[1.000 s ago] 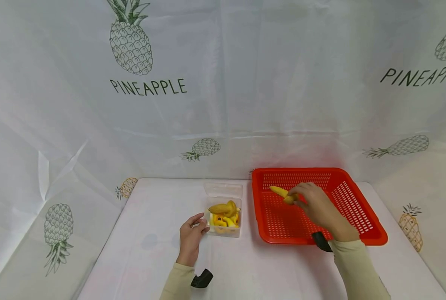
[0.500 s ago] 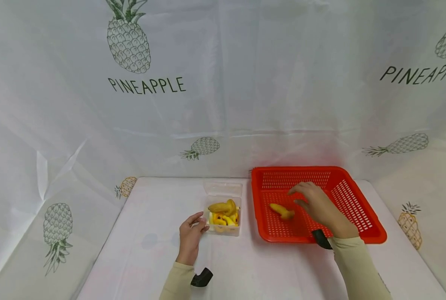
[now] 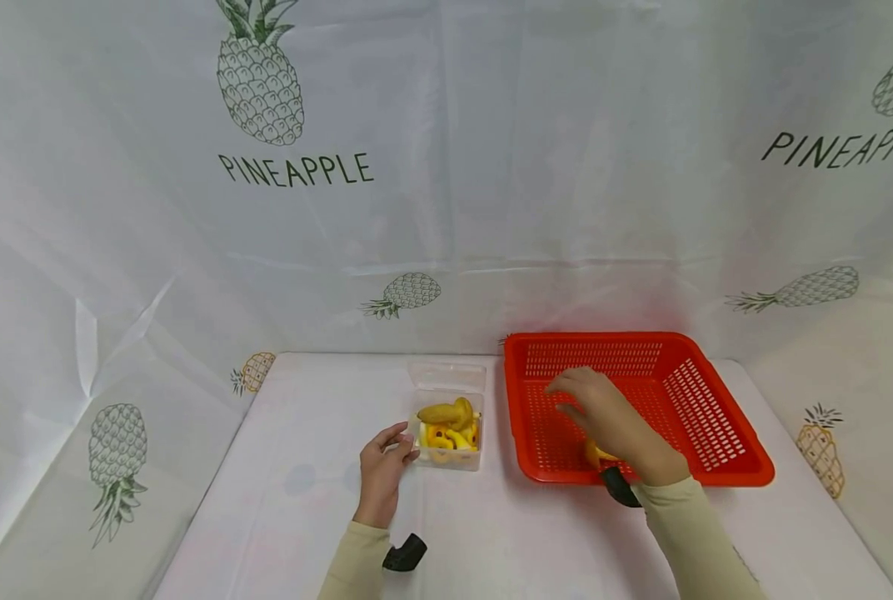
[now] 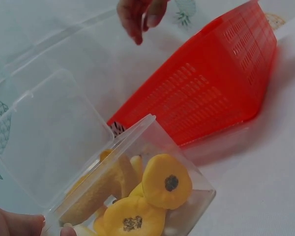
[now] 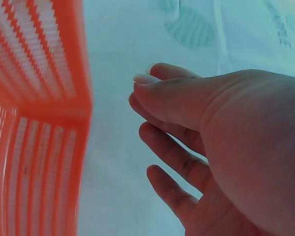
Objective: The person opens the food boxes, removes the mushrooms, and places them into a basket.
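My left hand point(image 3: 382, 475) pinches the left wall of a small clear plastic box point(image 4: 196, 211) between thumb and finger. Its hinged lid point(image 3: 446, 377) stands raised at the back. Inside lie a long yellow piece with a knobbed end point(image 3: 445, 413) and several yellow pieces, including a rounded one with a dark centre point(image 4: 167, 182). My right hand point(image 3: 600, 412) hovers over the red plastic basket point(image 3: 596, 338), fingers loosely bent and holding nothing, as the right wrist view confirms. Below it, a yellow piece point(image 3: 599, 454) in the basket is mostly hidden by the hand.
The basket stands just right of the box, with a narrow gap of table point(image 3: 495, 433) between them. White table covering point(image 3: 304, 433) spreads left and in front. A pineapple-print sheet point(image 3: 566, 208) hangs behind and at both sides.
My right hand has let go of a long yellow piece, which dropped into the basket, and then shifted left above it. The left hand and box have stayed in place.
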Tool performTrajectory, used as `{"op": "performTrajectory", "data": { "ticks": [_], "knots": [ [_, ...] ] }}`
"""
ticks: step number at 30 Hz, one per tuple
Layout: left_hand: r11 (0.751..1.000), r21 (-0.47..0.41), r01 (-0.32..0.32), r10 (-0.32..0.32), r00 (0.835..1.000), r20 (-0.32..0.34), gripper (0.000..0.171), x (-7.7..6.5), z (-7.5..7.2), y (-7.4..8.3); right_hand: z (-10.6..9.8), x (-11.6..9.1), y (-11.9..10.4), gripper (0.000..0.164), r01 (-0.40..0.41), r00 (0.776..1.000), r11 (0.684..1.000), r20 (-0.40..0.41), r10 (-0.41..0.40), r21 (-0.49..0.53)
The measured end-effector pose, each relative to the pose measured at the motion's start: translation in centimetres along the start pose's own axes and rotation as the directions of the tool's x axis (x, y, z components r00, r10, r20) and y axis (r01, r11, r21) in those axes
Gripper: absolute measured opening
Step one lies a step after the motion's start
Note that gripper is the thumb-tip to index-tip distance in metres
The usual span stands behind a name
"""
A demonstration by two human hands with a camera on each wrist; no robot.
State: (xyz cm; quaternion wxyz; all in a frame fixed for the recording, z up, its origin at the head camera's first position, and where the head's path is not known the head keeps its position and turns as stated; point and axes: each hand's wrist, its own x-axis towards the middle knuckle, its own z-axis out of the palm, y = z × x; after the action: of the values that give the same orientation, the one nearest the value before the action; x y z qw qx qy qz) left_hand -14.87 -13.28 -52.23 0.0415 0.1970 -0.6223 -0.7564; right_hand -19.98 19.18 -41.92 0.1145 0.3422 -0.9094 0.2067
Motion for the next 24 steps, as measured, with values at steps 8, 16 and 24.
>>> {"op": "performTrajectory", "data": {
  "ticks": [8, 16, 24],
  "knots": [
    [1.000, -0.013, 0.003, -0.003, 1.000, 0.007, 0.037, -0.3, 0.0, 0.3, 3.1, 2.0, -3.2, 0.031, 0.079, 0.997, 0.997, -0.004, -0.079, -0.004],
    [1.000, -0.017, 0.003, -0.003, 1.000, 0.001, 0.036, -0.2, 0.1, 0.4, 6.2, 4.1, -5.4, 0.039, 0.146, 0.989, 0.986, -0.011, -0.148, -0.081],
    [1.000, -0.020, -0.002, 0.002, 1.000, 0.003, 0.036, 0.0, 0.0, 0.1, 9.2, 5.0, -6.5, 0.042, 0.200, 0.978, 0.932, 0.005, -0.209, -0.303]
  ]
}}
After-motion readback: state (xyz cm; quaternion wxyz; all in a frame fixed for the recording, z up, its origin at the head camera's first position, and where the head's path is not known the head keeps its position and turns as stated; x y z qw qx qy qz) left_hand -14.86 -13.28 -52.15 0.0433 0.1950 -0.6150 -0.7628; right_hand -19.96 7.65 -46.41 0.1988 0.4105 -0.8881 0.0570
